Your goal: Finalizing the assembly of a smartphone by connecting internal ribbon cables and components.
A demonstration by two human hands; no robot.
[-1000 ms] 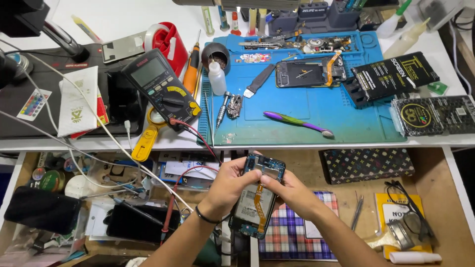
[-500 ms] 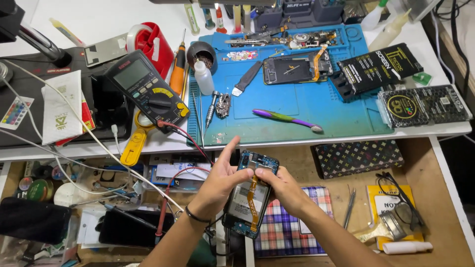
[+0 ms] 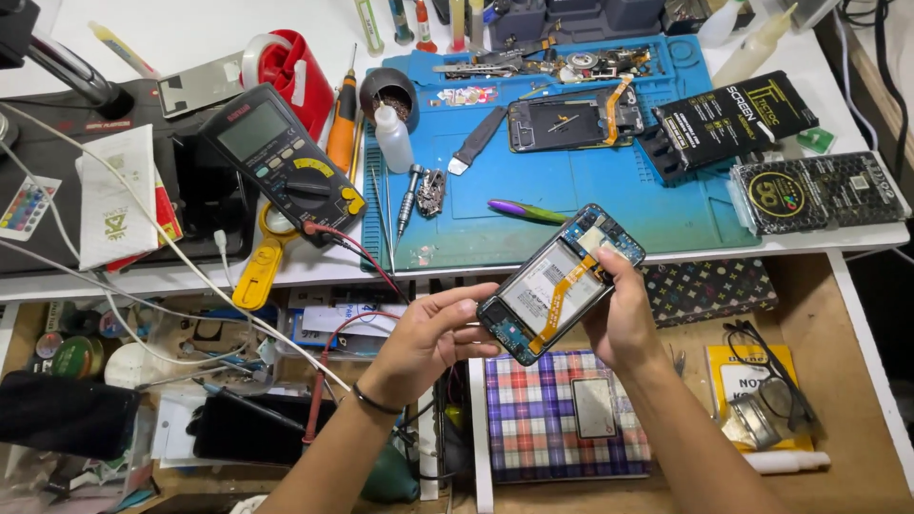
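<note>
Where both hands gripped it before, the opened phone [image 3: 562,284] now tilts, clamped in the right hand [image 3: 624,319]; left hand [image 3: 428,338] has let go, fingers spread.

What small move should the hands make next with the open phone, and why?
Probably bring the left hand back onto the phone's lower end. The right hand alone grips the opened phone, tilted in the air past the blue mat, while the left fingers barely touch its corner.

Opened phone [image 3: 560,285] held between both hands, just before the table [image 3: 838,238] edge. On the table: multimeter [image 3: 284,162] left, work mat [image 3: 571,190] right, second phone [image 3: 571,122] on the mat.
</note>
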